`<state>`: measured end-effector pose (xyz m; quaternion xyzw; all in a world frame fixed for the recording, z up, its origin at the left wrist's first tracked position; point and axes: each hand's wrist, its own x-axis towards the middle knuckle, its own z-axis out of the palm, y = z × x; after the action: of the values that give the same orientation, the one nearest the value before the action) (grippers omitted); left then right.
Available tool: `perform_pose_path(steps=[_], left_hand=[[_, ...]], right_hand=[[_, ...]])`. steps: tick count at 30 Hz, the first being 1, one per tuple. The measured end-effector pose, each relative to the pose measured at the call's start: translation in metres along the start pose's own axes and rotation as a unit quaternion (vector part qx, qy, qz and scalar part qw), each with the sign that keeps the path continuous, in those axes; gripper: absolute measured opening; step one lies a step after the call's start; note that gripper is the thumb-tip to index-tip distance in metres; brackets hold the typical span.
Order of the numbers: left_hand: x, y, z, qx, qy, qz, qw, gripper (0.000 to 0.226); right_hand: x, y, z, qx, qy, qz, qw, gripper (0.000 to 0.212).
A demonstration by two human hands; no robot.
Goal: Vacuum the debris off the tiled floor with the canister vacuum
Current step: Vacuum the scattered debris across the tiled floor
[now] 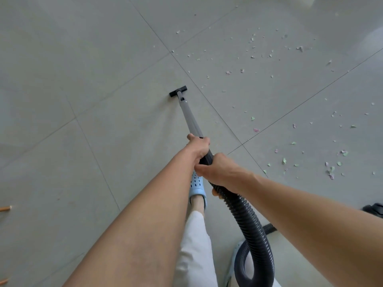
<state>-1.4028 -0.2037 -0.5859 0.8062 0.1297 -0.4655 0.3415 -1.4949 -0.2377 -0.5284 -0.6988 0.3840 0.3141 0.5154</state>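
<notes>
Vacuum wand (189,119) gripped by both hands, debris (269,56) right

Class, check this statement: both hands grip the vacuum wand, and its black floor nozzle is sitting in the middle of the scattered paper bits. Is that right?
Not quite. Both the left hand and right hand do grip the vacuum wand, but the black floor nozzle rests on bare tile, left of the scattered paper bits. The head view shows this.

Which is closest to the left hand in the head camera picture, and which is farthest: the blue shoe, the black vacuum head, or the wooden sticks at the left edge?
From the left hand:
1. Blue shoe, just below the hand.
2. Black vacuum head, up ahead at the wand's end.
3. Wooden sticks, far off at the left edge.
</notes>
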Motion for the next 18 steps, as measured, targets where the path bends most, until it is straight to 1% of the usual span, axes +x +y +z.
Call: perform_pose_path(steps=[3, 6, 10, 13, 16, 18], left_hand=[[0.027, 0.026, -0.013, -0.025, 0.000, 0.003, 1.000, 0.050], [0.053, 0.045, -0.030, -0.037, 0.005, 0.006, 0.999, 0.054], [0.086, 0.067, -0.054, -0.065, 0.009, 0.005, 0.998, 0.044], [0.112, 0.092, -0.075, -0.070, 0.013, 0.004, 0.997, 0.033], [0.139, 0.119, -0.100, -0.084, 0.011, -0.001, 0.996, 0.033], [0.157, 0.139, -0.115, -0.096, 0.008, -0.007, 0.995, 0.030]], right_hand=[[0.027, -0.026, -0.013, -0.027, 0.015, -0.014, 0.999, 0.020], [0.050, -0.052, -0.020, -0.036, 0.014, -0.019, 0.999, 0.018], [0.078, -0.086, -0.027, -0.092, 0.033, -0.030, 0.995, 0.017], [0.102, -0.118, -0.035, -0.109, 0.041, -0.043, 0.992, 0.018], [0.127, -0.153, -0.043, -0.126, 0.050, -0.055, 0.989, 0.021], [0.145, -0.175, -0.048, -0.148, 0.058, -0.056, 0.986, 0.022]])
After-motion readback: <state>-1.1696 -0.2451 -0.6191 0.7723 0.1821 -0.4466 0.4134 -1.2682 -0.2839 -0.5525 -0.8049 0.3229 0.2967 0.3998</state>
